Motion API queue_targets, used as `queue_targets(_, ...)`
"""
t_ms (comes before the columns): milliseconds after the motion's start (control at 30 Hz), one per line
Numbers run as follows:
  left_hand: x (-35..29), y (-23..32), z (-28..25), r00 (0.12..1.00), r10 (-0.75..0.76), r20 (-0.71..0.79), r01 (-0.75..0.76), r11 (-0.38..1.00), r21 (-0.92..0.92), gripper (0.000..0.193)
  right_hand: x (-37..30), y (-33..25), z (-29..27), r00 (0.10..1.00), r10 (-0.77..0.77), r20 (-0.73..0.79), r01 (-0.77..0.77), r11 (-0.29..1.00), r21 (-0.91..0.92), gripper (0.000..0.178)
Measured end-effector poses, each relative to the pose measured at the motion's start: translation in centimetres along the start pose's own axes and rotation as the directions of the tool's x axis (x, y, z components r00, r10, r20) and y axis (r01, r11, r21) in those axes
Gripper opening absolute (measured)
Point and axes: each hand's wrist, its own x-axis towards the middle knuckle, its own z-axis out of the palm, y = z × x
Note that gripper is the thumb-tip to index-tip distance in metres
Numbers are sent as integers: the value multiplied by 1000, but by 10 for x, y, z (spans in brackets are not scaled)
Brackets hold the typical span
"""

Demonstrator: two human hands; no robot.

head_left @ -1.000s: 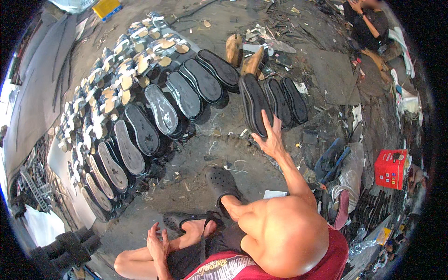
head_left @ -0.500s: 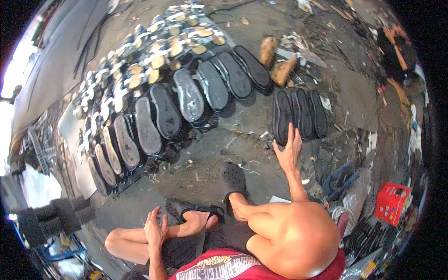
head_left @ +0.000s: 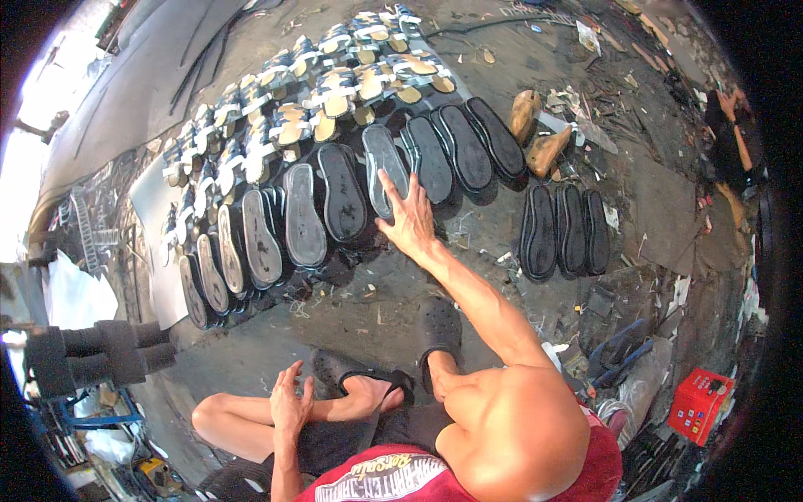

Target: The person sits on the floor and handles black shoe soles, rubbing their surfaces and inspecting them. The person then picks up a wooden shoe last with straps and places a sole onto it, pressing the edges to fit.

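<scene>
My right hand (head_left: 408, 219) reaches forward, fingers spread, over the near end of a grey shoe sole (head_left: 385, 155) in the middle of a curved row. Its index fingertip appears to rest on the sole's face, with the thumb out to the left. On the left side of that sole lies a black sole (head_left: 341, 192); on its right lies another dark sole (head_left: 430, 159). Several soles in the row lie in stacks. My left hand (head_left: 290, 397) hovers above my bent leg, loosely curled with fingers apart and nothing in it.
Behind the row stand many sandal uppers (head_left: 335, 105) with tan insoles. Three black soles (head_left: 570, 230) lie at the right, below wooden shoe lasts (head_left: 548, 151). A red box (head_left: 701, 406) sits at the far right; another person's arm (head_left: 736, 125) shows beyond. Scraps litter the ground.
My right hand has moved left from beside the three black soles to the grey sole in the row. The view has shifted, while my left hand stays near my leg.
</scene>
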Motion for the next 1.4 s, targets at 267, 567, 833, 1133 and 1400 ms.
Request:
queue_targets(267,1,1,-2,1000,-4,6,4,1000,-13,44,17,16,-5,994,75,77,-88,979,183,113)
queue_targets(567,5,-2,4,998,18,52,-14,997,-71,48,-45,49,-91,979,69,-192,30,883,469,125)
queue_targets(833,9,-1,2,996,47,69,-47,999,-6,47,-217,114,-146,979,198,-43,-195,978,76,115)
queue_targets(1133,11,-6,6,998,32,59,-31,999,-7,47,-213,110,-124,933,358,-42,-358,934,0,119)
queue_targets(1400,-3,-3,4,999,19,28,-18,1000,-26,46,-206,62,-150,917,395,-57,-399,903,-157,121)
